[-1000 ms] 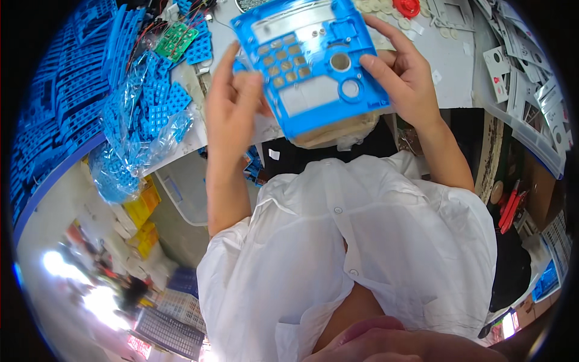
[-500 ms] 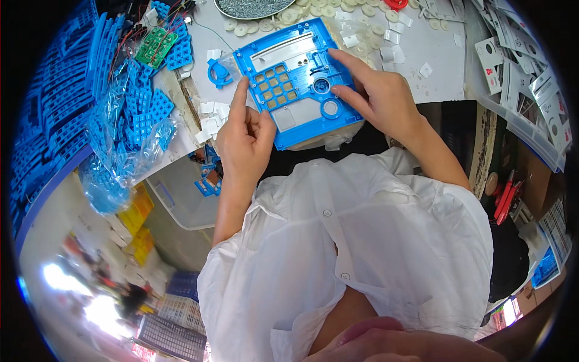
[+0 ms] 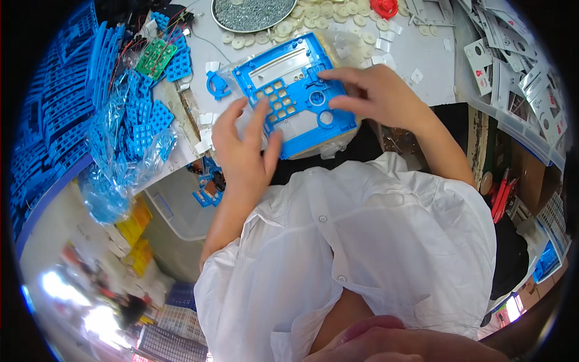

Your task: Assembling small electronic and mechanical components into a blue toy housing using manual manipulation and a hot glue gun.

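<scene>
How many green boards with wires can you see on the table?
1. The green circuit board lies at the far left of the table, among the blue plastic parts, well left of the blue panel under both hands. More may be hidden under the piles.

The panel frame (image 3: 295, 96) lies on the worktop (image 3: 416, 54) between my left grip (image 3: 244, 157) and right grip (image 3: 374, 96); a dish of small parts (image 3: 253, 13) sits behind it, bagged parts (image 3: 129, 139) to its left.
</scene>
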